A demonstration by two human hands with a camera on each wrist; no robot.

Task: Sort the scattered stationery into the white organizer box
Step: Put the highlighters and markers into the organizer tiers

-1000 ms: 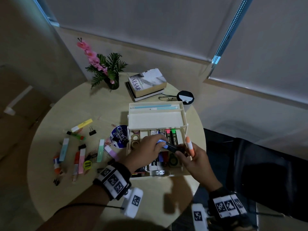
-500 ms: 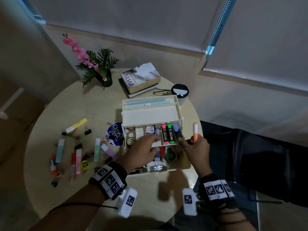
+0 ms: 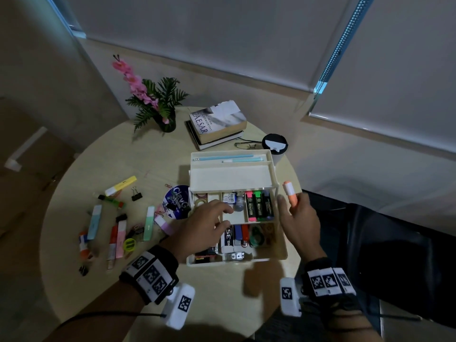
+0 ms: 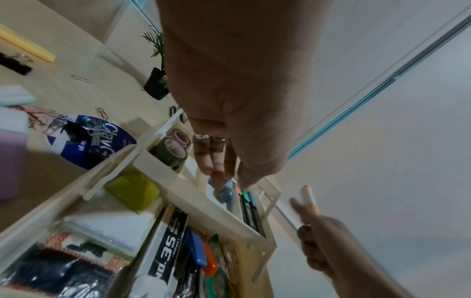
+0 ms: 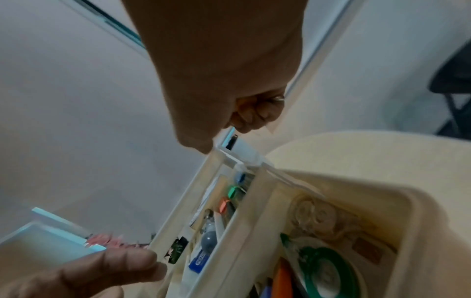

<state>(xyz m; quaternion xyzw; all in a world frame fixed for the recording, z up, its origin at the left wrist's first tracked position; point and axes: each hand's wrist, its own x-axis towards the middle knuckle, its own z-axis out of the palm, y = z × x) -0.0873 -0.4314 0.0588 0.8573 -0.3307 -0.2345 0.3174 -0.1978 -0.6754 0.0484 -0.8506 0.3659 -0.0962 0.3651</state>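
The white organizer box (image 3: 232, 178) stands open in tiers on the round table. Pink (image 3: 250, 206), green (image 3: 258, 204) and blue (image 3: 267, 203) highlighters lie side by side in its middle tray. My left hand (image 3: 225, 218) hovers over that tray with relaxed fingers, holding nothing; the fingertips (image 4: 219, 177) reach a small grey-blue item. My right hand (image 3: 292, 211) is just right of the box and grips an orange highlighter (image 3: 290, 193) upright in curled fingers (image 5: 249, 117). More highlighters (image 3: 121, 185) and binder clips (image 3: 136, 195) lie scattered at the left.
A potted plant (image 3: 162, 112), stacked books (image 3: 217, 124), glasses (image 3: 248, 145) and a black-lidded cup (image 3: 275, 143) stand behind the box. A round blue disc with clips (image 3: 177, 202) touches the box's left side. The table edge runs close to the box on the right.
The blue highlighter left my left hand and now lies beside the green one in the middle tray. My right hand moved right, off the box, still holding the orange highlighter.
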